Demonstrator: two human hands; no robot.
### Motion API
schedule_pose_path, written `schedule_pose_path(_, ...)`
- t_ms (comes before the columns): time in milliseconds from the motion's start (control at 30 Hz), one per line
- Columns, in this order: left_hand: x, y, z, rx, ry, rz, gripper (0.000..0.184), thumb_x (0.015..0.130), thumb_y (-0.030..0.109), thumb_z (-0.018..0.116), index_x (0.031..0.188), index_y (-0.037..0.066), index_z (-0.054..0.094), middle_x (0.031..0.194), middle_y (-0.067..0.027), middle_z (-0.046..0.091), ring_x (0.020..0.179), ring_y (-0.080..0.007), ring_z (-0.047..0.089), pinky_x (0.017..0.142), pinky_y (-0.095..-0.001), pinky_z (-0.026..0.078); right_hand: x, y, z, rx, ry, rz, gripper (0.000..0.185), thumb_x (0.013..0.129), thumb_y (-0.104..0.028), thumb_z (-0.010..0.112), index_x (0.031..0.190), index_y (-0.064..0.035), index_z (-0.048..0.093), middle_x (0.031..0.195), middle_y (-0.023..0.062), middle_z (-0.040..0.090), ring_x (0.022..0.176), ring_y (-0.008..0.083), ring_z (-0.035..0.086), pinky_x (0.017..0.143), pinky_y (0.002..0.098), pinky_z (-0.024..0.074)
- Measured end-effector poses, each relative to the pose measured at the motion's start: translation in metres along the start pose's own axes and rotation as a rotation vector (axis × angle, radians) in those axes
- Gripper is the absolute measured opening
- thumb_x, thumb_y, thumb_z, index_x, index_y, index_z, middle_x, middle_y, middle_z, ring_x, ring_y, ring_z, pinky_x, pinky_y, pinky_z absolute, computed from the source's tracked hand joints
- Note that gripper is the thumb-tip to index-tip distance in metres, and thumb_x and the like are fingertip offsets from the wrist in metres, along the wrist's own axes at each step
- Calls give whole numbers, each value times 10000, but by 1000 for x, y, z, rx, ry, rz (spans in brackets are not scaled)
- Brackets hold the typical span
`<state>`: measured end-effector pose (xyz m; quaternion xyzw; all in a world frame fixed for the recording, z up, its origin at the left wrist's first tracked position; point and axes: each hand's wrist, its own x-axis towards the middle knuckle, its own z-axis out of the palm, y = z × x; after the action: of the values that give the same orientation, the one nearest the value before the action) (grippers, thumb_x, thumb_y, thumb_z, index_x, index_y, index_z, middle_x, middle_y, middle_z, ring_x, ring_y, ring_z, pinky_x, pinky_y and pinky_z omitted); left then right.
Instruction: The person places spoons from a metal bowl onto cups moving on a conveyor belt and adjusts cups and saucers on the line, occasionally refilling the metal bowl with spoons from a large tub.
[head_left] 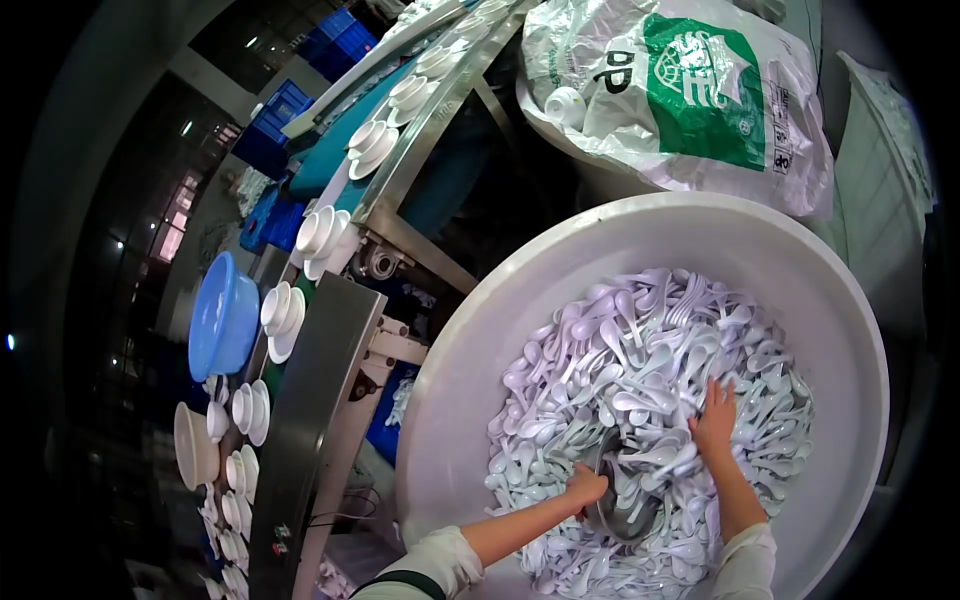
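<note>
A large white round tub [450,400] holds a heap of white soup spoons [640,330]. Among the spoons, a metal bowl [628,527] lies tilted, with several spoons in its mouth. My left hand [588,487] is closed on the bowl's near left rim; part of its fingers is hidden behind the metal. To the right of the bowl, my right hand [714,420] rests on the heap with its fingers stretched out and apart, touching spoons.
Left of the tub runs a conveyor [320,400] carrying stacked white bowls and plates [283,310]. A blue basin [223,318] and a cream basin [196,447] stand beyond it. Behind the tub sits a white plastic sack [600,110] with green print.
</note>
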<state>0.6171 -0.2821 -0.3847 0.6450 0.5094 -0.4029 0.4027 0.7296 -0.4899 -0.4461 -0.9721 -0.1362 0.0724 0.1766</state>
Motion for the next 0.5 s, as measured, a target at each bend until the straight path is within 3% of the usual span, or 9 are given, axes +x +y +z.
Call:
schedule_pose_path(100,18,-17,-10,-75,-49,35,802,734,296,518,1339,25,66,1193,-318,397,894,-511,527,551,-591,497,-31,-49,11,198,-34,-82,870,659,-420,680,1300,26,294,1274,187,416,1282,385,213,957,463,331)
schedule_pose_path(167,19,-29,-28,-126,-156,114,846,710,348,575,1314,-22,112,1156,-283,440,921,-429,549,522,-559,505,-66,-79,19,173,-131,-69,889,663,-469,667,1299,28,295,1274,178,419,1281,386,220,917,466,377)
schedule_pose_path(200,23,-38,-37,-119,-198,133,890,691,366,607,1326,13,94,1143,-259,456,910,-399,561,511,-533,513,-89,-86,29,204,-188,-108,879,671,-485,656,1304,11,300,1280,177,413,1260,393,256,901,463,392)
schedule_pose_path(233,47,-60,-43,-190,-301,198,799,694,341,611,1310,37,203,1093,-225,502,878,-369,583,486,-527,515,-113,-93,39,233,-251,-151,869,679,-501,645,1308,-6,305,1286,176,408,1239,400,292,886,460,408)
schedule_pose_path(300,85,-106,-48,-315,-346,566,485,715,114,514,1189,46,438,922,-111,579,711,-201,590,541,-335,500,-151,-125,43,117,-385,-276,741,716,-450,620,1300,-83,348,1284,169,422,1102,390,463,808,439,459)
schedule_pose_path(367,61,-123,-53,-461,-362,402,383,675,26,494,1058,21,506,753,-33,544,601,-128,525,520,-268,450,-170,-139,68,286,-345,-103,508,748,-350,590,1193,-137,468,1137,152,547,896,344,587,695,417,490)
schedule_pose_path(400,55,-133,-52,-483,-367,376,367,671,20,503,1038,28,509,743,-25,538,581,-121,512,510,-265,439,-174,-136,67,271,-336,-107,508,748,-350,590,1193,-137,468,1137,152,547,896,344,587,695,417,490)
schedule_pose_path(467,45,-147,-49,-508,-377,367,351,667,15,513,1017,34,512,732,-16,531,561,-114,499,499,-261,429,-177,-129,65,244,-499,-232,291,754,-230,550,1017,-105,544,889,121,626,734,315,618,607,430,484)
schedule_pose_path(500,33,-152,-46,-563,-424,326,311,666,18,526,976,42,520,714,-8,524,545,-111,492,485,-252,415,-175,-133,44,226,-493,-233,291,754,-230,550,1017,-105,544,889,121,626,734,315,618,607,430,484)
